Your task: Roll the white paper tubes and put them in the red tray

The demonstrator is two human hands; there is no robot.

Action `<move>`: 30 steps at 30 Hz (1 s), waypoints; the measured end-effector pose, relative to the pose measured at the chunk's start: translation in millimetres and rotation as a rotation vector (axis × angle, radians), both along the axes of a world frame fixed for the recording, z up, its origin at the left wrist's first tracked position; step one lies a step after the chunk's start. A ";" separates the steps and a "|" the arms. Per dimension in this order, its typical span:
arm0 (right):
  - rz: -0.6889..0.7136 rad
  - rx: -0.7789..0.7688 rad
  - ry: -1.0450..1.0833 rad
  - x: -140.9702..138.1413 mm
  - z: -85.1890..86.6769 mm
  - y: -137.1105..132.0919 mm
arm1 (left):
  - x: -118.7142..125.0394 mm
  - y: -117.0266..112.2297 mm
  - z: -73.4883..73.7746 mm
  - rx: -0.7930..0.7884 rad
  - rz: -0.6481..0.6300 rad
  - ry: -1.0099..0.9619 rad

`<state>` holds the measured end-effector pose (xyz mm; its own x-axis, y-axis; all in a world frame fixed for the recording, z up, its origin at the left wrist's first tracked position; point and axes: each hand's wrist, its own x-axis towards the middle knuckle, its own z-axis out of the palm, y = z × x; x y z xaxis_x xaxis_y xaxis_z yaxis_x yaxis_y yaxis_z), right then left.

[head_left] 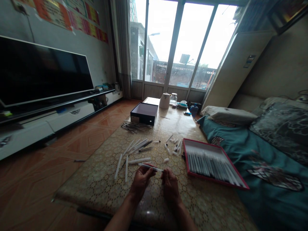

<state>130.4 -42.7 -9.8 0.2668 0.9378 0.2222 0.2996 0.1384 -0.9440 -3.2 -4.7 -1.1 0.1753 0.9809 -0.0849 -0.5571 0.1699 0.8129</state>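
Observation:
A slim white pen (151, 167) with a dark core lies crosswise between my two hands, above the near part of the table. My left hand (141, 178) pinches its barrel between thumb and fingers. At the pen's right end, the closed fingers of my right hand (170, 184) grip the tip, whose detail is hidden. White pen barrels (126, 168) are scattered left of and beyond my left hand, with thin dark refills (145, 149) among them. Small white caps (166, 160) lie past my right hand. Rows of pens (204, 163) fill a red-edged box lid (232, 165) at the right.
A dark open box (142, 122) stands farther back, with a pile of dark refills (131, 127) before it. Beyond are a white kettle (165, 101), a glass jar (173, 98) and a tissue pack (182, 104). A teal-covered bed or sofa (240, 141) borders the table's right side.

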 end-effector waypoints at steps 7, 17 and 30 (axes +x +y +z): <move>0.025 0.015 -0.011 -0.7 4.2 -0.8 | -0.3 0.2 1.5 -0.005 0.027 -0.003; 0.021 0.024 0.025 0.1 0.3 0.7 | 0.0 0.7 1.2 -0.024 0.032 -0.023; 0.054 0.016 0.046 -0.1 2.9 -0.1 | -0.1 0.3 0.0 -0.002 0.003 -0.047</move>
<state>130.3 -42.8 -7.0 0.2265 0.9475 0.2256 0.2482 0.1679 -0.9541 -3.3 -4.4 -1.1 0.1763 0.9812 -0.0786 -0.5951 0.1699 0.7854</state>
